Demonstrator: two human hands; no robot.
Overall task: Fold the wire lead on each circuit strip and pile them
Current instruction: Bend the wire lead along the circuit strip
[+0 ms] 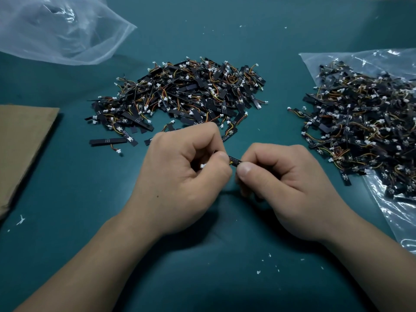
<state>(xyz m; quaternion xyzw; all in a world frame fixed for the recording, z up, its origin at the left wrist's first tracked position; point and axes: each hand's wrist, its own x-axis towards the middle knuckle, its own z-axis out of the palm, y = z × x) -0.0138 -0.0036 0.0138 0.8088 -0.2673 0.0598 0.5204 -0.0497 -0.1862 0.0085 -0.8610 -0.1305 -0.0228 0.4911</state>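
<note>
In the curled left hand (180,176), dead centre: pinching the white connector (203,165) and one end of a circuit strip (234,160). Clamping the other end in the right hand (281,176). Mid-fold, seemingly. Next: press the lead flat, then drop onto the pile (180,93) at twelve o'clock, probably. More strips on the clear bag (394,212) at three.
</note>
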